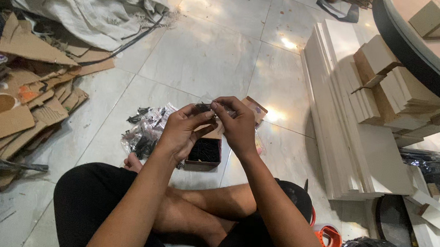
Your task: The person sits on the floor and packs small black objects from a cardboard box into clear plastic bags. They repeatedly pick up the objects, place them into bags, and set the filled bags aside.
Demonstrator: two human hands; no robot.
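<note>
Pinching a small clear bag of dark screws between them, the left hand and right hand meet above an open box of black screws on the floor.

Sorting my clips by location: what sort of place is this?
Probably a small furniture or carpentry workshop: stacked pale boards, flattened cardboard on the tiled floor, a box of dark screws.

Dim, overhead glare on floor tiles

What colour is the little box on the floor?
Brown, with black pieces inside the little box; head view.
</note>
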